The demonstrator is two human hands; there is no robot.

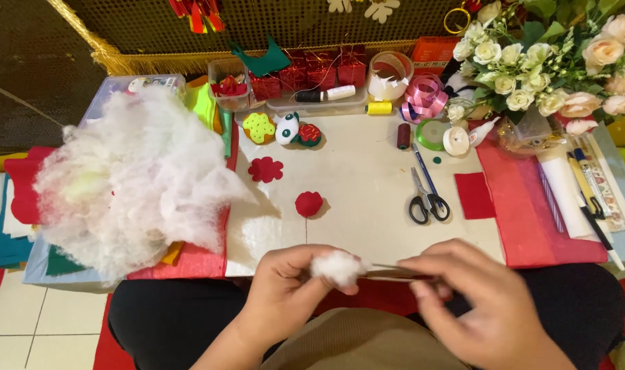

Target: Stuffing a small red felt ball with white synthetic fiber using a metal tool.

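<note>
A small tuft of white stuffing (337, 267) sits pinched in the left hand (285, 288), fingers curled closed around it, held over the lap just off the near edge of the table (367, 171). Into it goes a thin metal tool (395, 273), tweezers or fine pliers by the look of it, gripped in the closed right hand (473, 301), its tip touching the fluff from the right.

To do this well, I'd say keep the tuft compact between thumb and fingertips, and steer the tip in level so the fibres bunch rather than pull apart.

Out on the table, a red stuffed felt ball (309, 203) lies near the middle with a thread trailing toward the near edge. Beyond it, a flat red felt flower (266, 169), then three finished felt pieces (285, 129) in a row. Scissors (425, 202) lie to the right, beside a red felt square (474, 195) and a larger red sheet (532, 212). A great heap of white stuffing (131, 181) covers the left edge. At the far edge: thread spools (379, 107), ribbon rolls (425, 96), red gift boxes (319, 72). Artificial roses (552, 62) crowd the far right corner.
</note>
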